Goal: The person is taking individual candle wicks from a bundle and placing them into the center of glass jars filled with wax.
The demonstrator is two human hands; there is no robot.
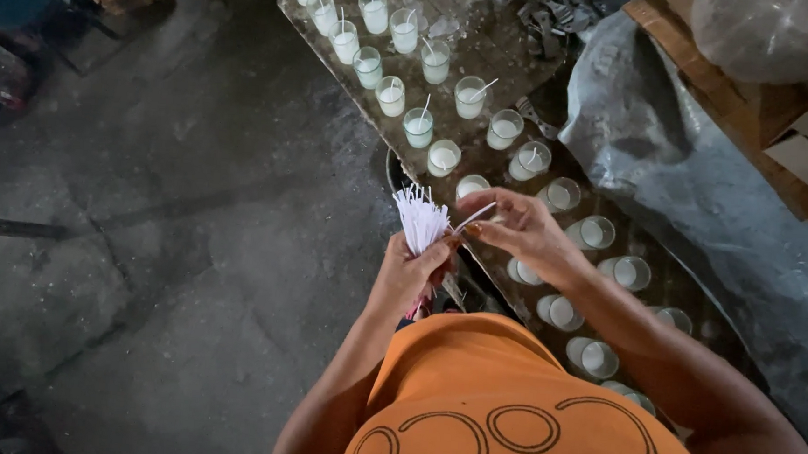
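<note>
Orange shirt [505, 401] below, your left hand [410, 274] fists the wick bundle [420, 217] upright — your right hand [521, 229] pinches one wick [473, 218], slanting up-right, just above the nearest glass [471, 186].

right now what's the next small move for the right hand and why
Probably lower the single wick pinched in the right hand into the glass just beside it. The left hand holds the bundle of wicks; farther glasses in the rows already have wicks standing in the white wax, while the nearer ones look bare.
</note>
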